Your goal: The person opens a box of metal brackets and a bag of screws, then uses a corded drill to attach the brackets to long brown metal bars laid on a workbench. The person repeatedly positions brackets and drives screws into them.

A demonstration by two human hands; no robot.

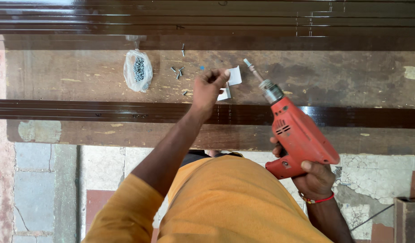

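The red electric drill [297, 137] is sitting clamped in the right hand [313, 177], bit pointing to eleven o'clock; the left hand [207, 87] is pinching together near loose screws [177, 72], risking a nicked finger.

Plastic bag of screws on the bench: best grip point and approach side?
Pinch the bag of screws at its gathered neck, the far end near the dark wood strip, coming from above. The screws sit heavy in the bulged belly, so gripping there would likely slip. The left hand is nearest; the right hand holds the red drill.
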